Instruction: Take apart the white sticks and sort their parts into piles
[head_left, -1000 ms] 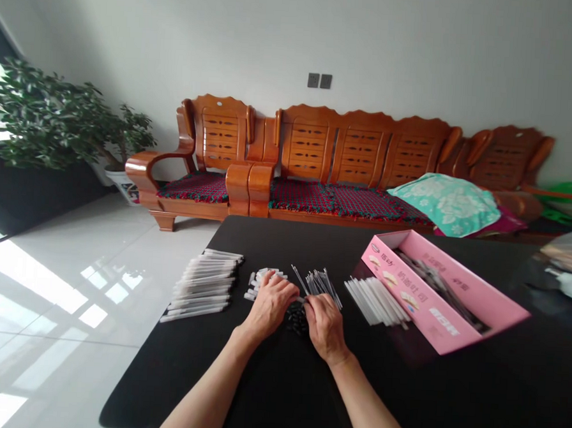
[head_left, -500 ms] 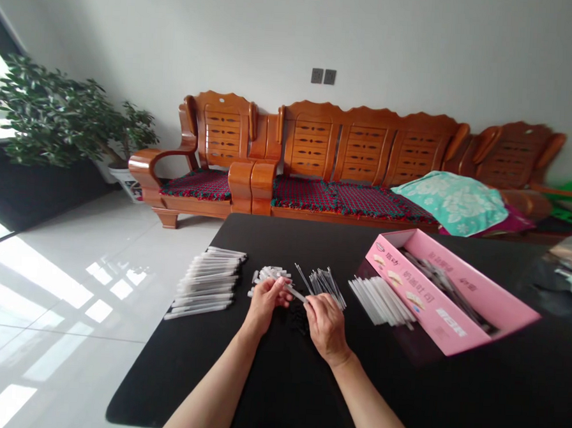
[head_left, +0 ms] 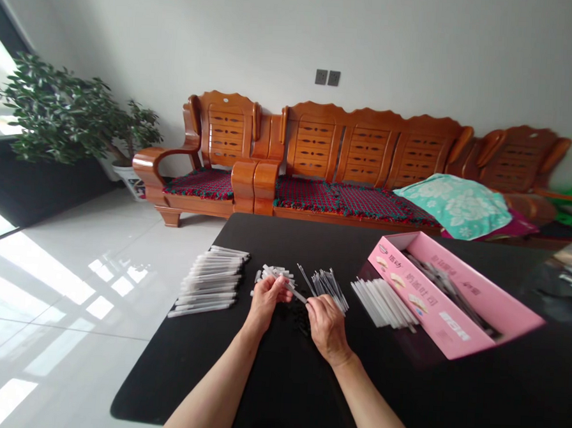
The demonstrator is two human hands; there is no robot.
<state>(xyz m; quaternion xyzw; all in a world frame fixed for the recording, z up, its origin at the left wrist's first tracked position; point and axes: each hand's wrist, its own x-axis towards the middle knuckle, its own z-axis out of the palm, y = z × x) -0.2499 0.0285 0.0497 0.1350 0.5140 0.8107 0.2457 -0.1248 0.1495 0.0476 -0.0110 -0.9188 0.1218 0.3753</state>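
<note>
My left hand (head_left: 264, 303) and my right hand (head_left: 327, 326) hold a slim whitish pen barrel (head_left: 298, 294) between them, above the black table. The left fingers pinch its far-left end; the right thumb and fingertips close on its other end. Just behind the left hand lies a heap of short white caps (head_left: 274, 272). Small black pieces (head_left: 301, 318) lie under the barrel, partly hidden by the right hand. Thin dark refills (head_left: 329, 286) fan out behind the right hand. To their right is a row of translucent pen barrels (head_left: 381, 303).
White pens with black ends (head_left: 211, 283) are stacked along the left side of the black table (head_left: 277, 386). A pink open box (head_left: 447, 305) with dark contents stands at the right. Beyond the table is a wooden sofa (head_left: 366, 148); a potted plant (head_left: 75, 113) stands at left.
The view has shifted a little, so everything sits slightly to the right. Both hands keep the same grip on the pen barrel, with hardly any movement.
</note>
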